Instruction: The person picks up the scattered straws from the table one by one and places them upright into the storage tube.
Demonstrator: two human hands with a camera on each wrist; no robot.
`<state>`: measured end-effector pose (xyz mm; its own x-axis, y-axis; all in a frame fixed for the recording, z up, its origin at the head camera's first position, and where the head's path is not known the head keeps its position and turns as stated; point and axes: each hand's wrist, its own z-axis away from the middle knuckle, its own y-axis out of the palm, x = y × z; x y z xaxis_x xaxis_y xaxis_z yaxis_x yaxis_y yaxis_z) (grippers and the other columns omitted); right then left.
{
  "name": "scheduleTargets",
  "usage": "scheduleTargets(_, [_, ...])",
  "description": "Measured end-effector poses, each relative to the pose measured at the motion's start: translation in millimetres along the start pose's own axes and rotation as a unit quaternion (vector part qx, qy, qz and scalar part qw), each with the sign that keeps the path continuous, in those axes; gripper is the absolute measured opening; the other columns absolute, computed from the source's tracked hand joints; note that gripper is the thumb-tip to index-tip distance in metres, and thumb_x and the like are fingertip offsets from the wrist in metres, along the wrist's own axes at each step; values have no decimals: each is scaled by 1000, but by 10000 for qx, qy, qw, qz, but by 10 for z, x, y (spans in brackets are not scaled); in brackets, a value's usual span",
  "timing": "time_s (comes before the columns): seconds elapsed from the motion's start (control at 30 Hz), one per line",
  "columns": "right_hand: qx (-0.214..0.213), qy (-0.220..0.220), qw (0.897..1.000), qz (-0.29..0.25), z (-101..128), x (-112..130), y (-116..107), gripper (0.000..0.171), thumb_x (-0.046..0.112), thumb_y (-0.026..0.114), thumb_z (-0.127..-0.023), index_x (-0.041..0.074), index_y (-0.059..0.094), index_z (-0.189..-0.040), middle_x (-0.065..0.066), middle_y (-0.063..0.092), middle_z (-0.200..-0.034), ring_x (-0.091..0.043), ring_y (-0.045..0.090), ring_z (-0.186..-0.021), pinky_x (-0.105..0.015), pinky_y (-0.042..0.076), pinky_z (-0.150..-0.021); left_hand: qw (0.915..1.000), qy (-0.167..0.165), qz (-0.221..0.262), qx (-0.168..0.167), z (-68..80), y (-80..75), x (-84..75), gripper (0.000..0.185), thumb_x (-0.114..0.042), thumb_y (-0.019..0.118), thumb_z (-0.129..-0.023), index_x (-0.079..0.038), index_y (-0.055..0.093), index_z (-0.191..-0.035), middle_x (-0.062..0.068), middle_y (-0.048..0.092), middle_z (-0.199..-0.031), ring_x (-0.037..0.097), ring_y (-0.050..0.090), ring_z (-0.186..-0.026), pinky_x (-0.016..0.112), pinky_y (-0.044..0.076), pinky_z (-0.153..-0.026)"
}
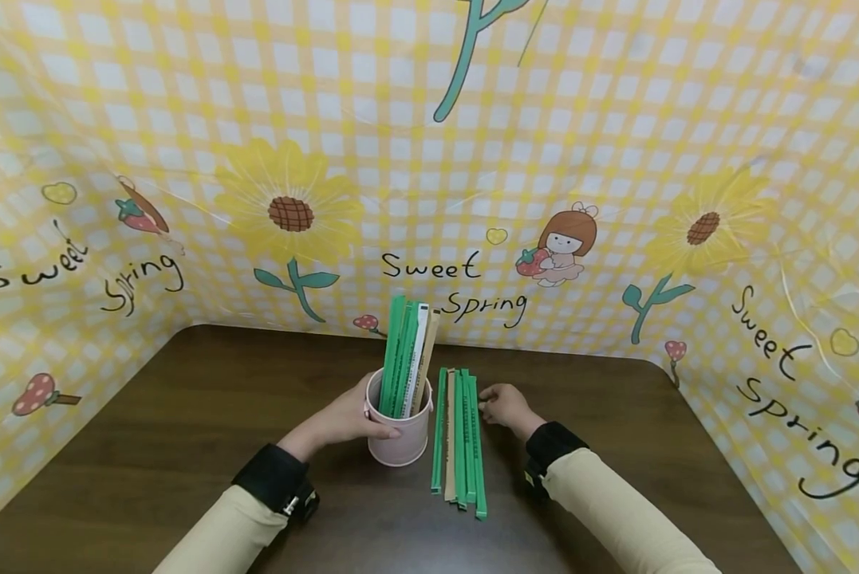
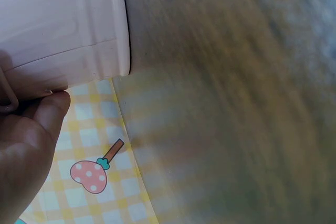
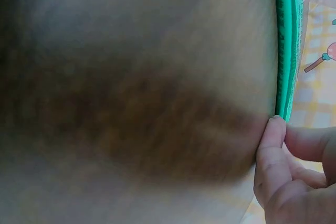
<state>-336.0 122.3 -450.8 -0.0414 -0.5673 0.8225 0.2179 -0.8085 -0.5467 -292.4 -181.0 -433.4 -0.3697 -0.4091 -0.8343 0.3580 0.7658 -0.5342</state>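
My left hand [image 1: 350, 414] grips a small pink bucket [image 1: 398, 446] by its side, thumb across the front below the rim. The left wrist view has the bucket [image 2: 63, 30] close up, with fingers against its wall. Long thin wrapped sticks [image 1: 400, 351], green, white and tan, lean upright in the bucket. Right of it, a row of similar sticks [image 1: 465, 438], several green and one tan, lies on the table. My right hand [image 1: 506, 408] is at the row's right edge, fingers bent. In the right wrist view its fingertips meet a green stick [image 3: 286, 51]; whether they pinch it is unclear.
The dark brown wooden table [image 1: 135, 446] carries the bucket and sticks. A yellow-and-white checked cloth [image 1: 429, 175] with printed flowers and lettering stands round its back and sides.
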Motion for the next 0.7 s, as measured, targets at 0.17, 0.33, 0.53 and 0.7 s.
scheduleTargets(0.17, [38,-8,9994,339,-1,38,-2,27,6,62,-99,-12,65,-120,-24,70,-108,-25,70,-86,-36,61,-78,9999,40,97,6,-5,1,4,114,-28,90,-77,3,17,-159,28,40,-152,40,49,-134,56,40,-111])
scheduleTargets(0.33, [20,-42,9981,618,1,113,-8,32,3,68,-91,-13,65,-119,-25,70,-109,-22,70,-79,-34,60,-73,9999,85,79,8,-13,-3,21,113,-28,90,-77,4,17,-159,29,40,-152,40,48,-135,55,41,-111])
scheduleTargets(0.53, [-15,43,9973,732,-8,154,15,40,4,70,-90,-13,62,-125,-25,69,-110,-21,68,-76,-33,60,-70,9999,115,46,80,1,-1,9,112,-27,89,-78,4,17,-159,28,40,-152,40,48,-135,53,41,-111])
scheduleTargets(0.7, [-77,43,9950,991,-30,177,36,41,4,72,-87,-15,62,-122,-26,69,-104,-21,67,-72,-33,60,-68,9995,222,199,88,3,-9,-7,107,-25,89,-78,2,23,-157,25,45,-150,36,49,-134,51,41,-111])
